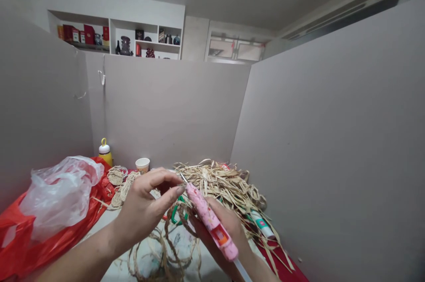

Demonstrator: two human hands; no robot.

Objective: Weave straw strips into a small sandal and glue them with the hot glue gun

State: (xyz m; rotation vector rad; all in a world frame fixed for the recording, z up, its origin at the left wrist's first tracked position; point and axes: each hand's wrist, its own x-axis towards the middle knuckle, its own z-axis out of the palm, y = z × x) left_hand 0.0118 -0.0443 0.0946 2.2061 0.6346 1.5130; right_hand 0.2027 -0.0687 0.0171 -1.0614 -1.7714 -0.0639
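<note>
The right hand point(229, 226) grips a pink tool point(206, 212); left hand point(141, 206) fingers bend, hold unclear — some rope point(168, 240) twisted, much straw point(229, 187) loose.

On our left, one bag point(63, 189) lies on a larger sack point(16, 218), with a bottle point(105, 154) behind. We have a cup point(142, 166) right of the bottle, then the straw pile point(215, 180), a tube point(262, 224) at its right edge, and shelves point(146, 43) beyond the back partition point(172, 109).

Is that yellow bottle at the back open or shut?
Shut: a white cap sits on the yellow bottle, yellow loop above.
</note>
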